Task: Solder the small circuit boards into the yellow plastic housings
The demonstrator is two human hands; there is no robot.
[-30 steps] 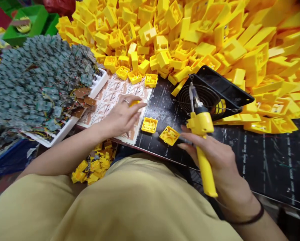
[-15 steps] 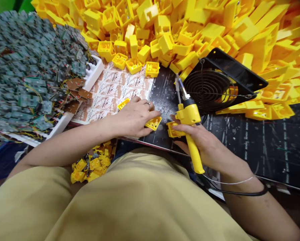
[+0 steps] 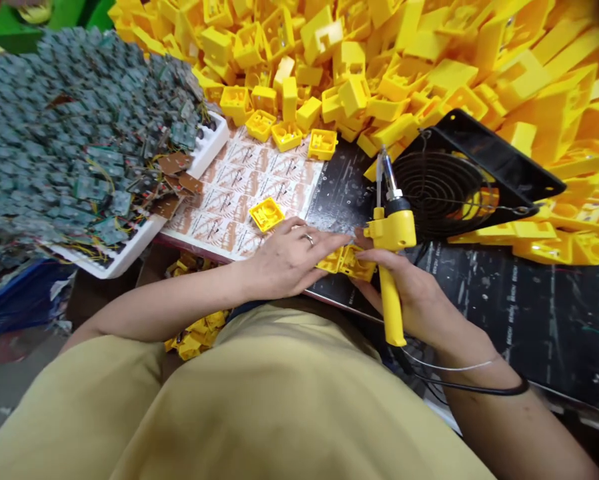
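My left hand (image 3: 294, 257), a ring on one finger, is closed on a small yellow plastic cover (image 3: 332, 260) near the table's front edge. Right beside it, the fingers of my right hand (image 3: 414, 287) grip an open yellow plastic housing (image 3: 358, 264). That same hand also keeps hold of a yellow soldering gun (image 3: 391, 233), its metal tip and feed tube pointing away from me. The cover and the housing meet or nearly meet; fingers hide part of both. Another yellow cover (image 3: 267, 214) lies left of my left hand on the printed sheet (image 3: 239, 180).
A large heap of yellow housings (image 3: 349, 60) spreads across the back. To its front right stands a black fan (image 3: 429, 190) with a wire guard. At left, circuit boards (image 3: 79, 133) with wires fill a white foam tray (image 3: 212, 143). More yellow parts (image 3: 202, 333) lie below the table edge.
My left hand has moved right with the yellow cover, up against the housing in my right hand. The other cover, partly hidden before, now shows fully. The view has shifted.
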